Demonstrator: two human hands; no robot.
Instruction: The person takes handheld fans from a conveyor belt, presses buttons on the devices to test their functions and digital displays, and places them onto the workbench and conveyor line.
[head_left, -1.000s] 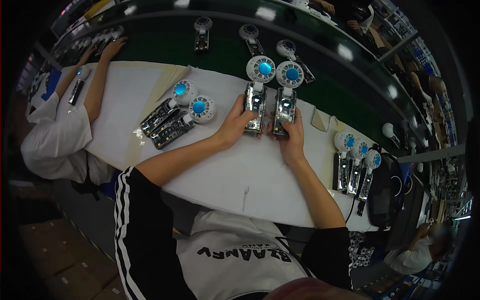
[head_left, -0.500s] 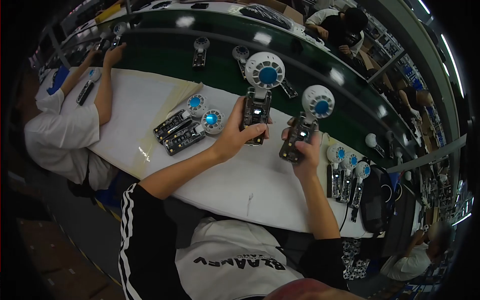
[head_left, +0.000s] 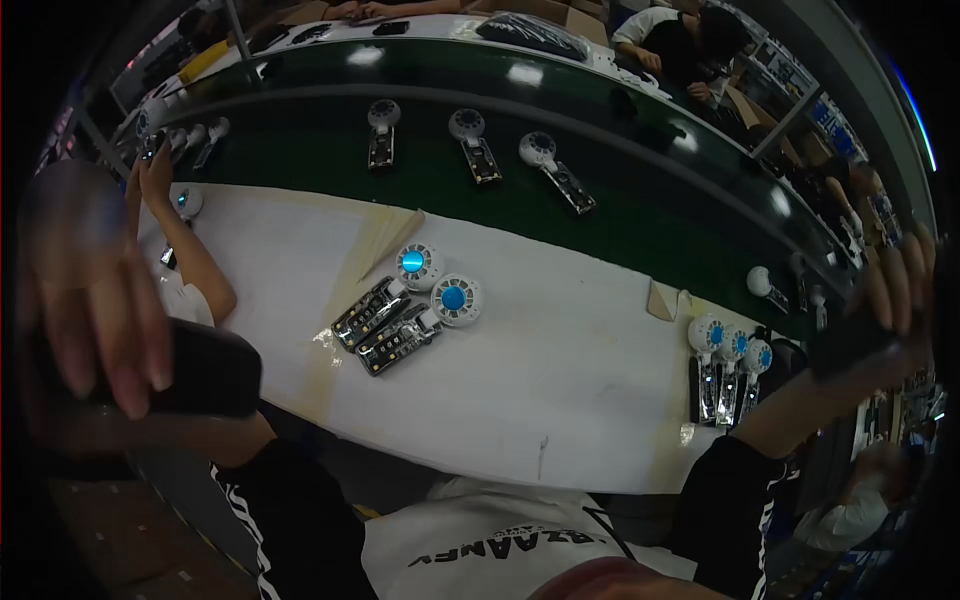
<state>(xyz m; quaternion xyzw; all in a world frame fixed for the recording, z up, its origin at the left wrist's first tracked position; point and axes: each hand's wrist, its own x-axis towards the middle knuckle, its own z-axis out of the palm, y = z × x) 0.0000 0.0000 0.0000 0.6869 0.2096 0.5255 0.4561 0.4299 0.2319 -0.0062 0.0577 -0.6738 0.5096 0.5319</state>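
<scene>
Both my hands are raised close to the camera, one at each side, blurred. My left hand (head_left: pixel 115 335) wraps its fingers around the dark handle of a handheld fan (head_left: pixel 210 372); its rounded head is a smear above. My right hand (head_left: pixel 905 285) is closed around the dark handle of another handheld fan (head_left: pixel 852 352), whose head I cannot make out. Between the hands, on the white table, lie two handheld fans (head_left: pixel 395 340) with white round heads, blue centres and clear-cased dark handles. Nearer my right forearm, several similar fans (head_left: pixel 728 375) lie side by side.
A green conveyor belt (head_left: pixel 320 150) runs behind the white table (head_left: pixel 540 390), carrying several spaced-out fans (head_left: pixel 474 150). To the left, a co-worker's arm (head_left: pixel 195 255) is raised beside a fan. Another person (head_left: pixel 690 50) sits across the belt. Tape and a cable lie on the table.
My hands, which held the two fans together in front of me, have swung far apart and up toward the camera. The view has shifted, and fans on the belt show in different places.
</scene>
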